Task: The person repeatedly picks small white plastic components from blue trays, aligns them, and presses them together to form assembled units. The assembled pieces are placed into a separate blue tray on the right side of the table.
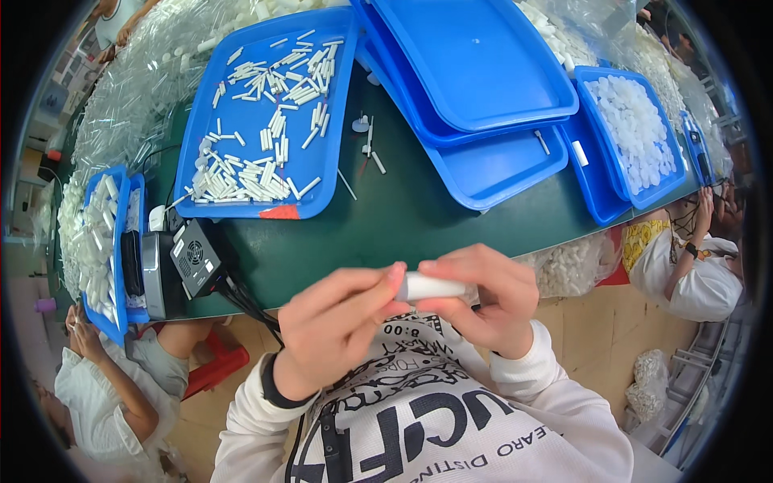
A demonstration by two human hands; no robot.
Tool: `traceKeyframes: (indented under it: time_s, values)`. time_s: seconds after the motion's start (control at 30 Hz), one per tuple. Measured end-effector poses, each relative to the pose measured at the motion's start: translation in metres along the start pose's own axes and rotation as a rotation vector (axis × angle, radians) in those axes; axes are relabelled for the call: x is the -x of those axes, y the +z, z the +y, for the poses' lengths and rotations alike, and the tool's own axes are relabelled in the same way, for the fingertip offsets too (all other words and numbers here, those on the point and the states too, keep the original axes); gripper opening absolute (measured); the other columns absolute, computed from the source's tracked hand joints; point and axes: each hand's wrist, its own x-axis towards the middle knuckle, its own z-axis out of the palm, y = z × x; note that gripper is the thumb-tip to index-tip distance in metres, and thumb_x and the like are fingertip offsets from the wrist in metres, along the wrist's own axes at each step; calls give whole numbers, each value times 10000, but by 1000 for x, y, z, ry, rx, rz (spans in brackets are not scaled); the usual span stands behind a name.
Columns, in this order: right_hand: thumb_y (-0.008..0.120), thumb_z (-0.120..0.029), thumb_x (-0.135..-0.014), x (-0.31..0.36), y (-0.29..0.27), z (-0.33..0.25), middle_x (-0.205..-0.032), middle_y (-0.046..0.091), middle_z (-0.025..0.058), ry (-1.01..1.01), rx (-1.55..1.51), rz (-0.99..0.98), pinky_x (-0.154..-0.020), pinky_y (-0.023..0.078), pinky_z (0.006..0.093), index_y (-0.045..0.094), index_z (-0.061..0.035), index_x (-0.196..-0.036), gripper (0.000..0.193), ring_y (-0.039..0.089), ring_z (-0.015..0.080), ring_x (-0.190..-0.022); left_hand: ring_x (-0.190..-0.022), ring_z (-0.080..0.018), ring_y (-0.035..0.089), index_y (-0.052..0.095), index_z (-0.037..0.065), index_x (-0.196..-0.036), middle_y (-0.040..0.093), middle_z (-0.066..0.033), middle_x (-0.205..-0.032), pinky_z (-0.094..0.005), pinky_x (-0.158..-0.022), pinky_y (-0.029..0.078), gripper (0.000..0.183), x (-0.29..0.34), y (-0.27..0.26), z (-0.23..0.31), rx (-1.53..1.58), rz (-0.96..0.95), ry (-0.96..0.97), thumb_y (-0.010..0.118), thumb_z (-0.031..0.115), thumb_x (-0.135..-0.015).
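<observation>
In front of my chest, close to the table's near edge, a short white plastic tube (435,287) lies roughly level between my two hands. Its left end shows a greyish, see-through band. My right hand (493,291) grips the tube's right part between thumb and fingers. At the greyish end, my left hand (342,310) has its thumb and fingertips pinched together against the tube; whether a small cap is between them is hidden. Beyond the hands, a blue tray (250,133) holds many small white sticks, loosely scattered and bunched.
Stacked blue trays (483,64) stand at the back centre. To the right, another tray (616,201) holds white translucent caps (632,129). A black box with a fan (196,256) and cables sits left, beside a tray of white tubes (98,249). Other people sit at both sides.
</observation>
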Motion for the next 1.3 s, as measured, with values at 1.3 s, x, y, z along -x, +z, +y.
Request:
traceKeyframes:
  time_s: [1.3]
  values:
    - [696, -16, -723, 21, 8, -4, -849, 638, 111, 123, -100, -64, -603, 509, 254, 620, 21, -951, 243, 636, 173, -721, -696, -168, 635, 654, -6, -995, 651, -98, -838, -246, -598, 507, 336, 19, -4, -5, 209, -70, -188, 719, -27, -666]
